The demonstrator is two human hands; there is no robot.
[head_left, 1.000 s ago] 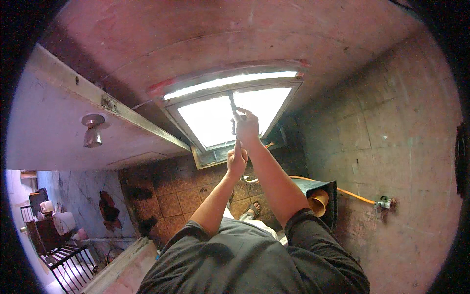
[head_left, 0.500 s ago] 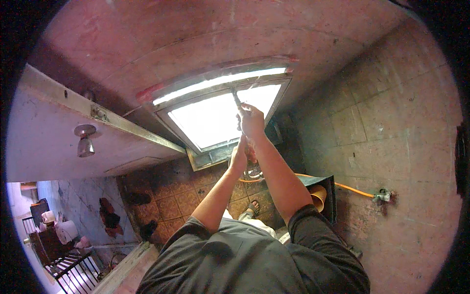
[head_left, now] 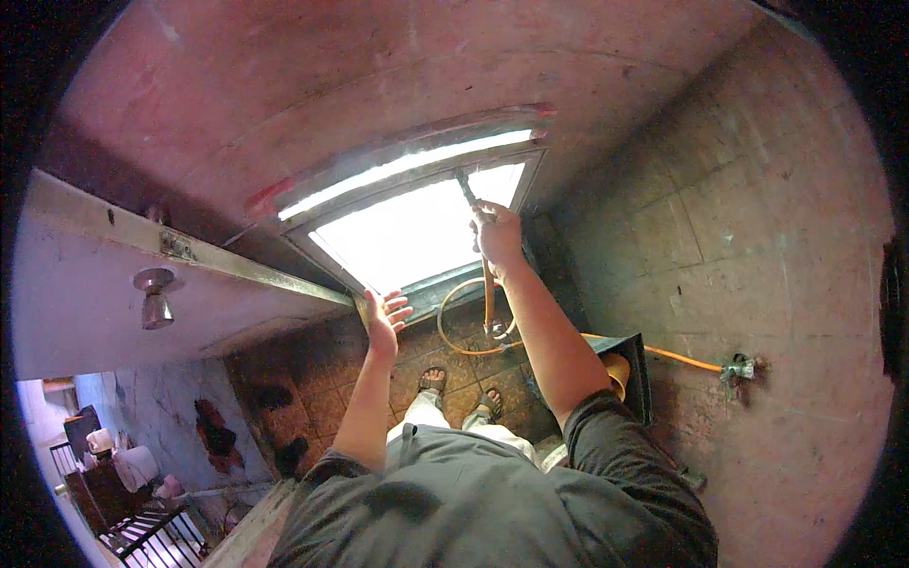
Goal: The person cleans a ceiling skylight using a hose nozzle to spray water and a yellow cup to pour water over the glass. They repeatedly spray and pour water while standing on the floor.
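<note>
My right hand [head_left: 499, 232] is raised and closed around a dark hose nozzle [head_left: 465, 184] that points up at the bright window [head_left: 398, 232]. From below that hand an orange hose [head_left: 489, 298] hangs and loops in front of the window's lower edge. My left hand [head_left: 383, 327] is held up, fingers spread and nothing in it, close to the window's lower left corner. The hose comes back past a dark box [head_left: 648, 398] and ends at a tap [head_left: 739, 369] on the right wall.
A yellow-orange rounded thing [head_left: 617, 374] sits in the dark box. Brown floor tiles [head_left: 327, 402] lie under my sandalled feet [head_left: 433, 380]. At left are an open door [head_left: 95, 284] with a round knob [head_left: 155, 298] and, beyond it, a rack [head_left: 156, 535] with items.
My left hand has moved left, away from beneath the right hand, and opened. The hose loop has come into fuller view. My right hand still grips the nozzle, slightly farther right.
</note>
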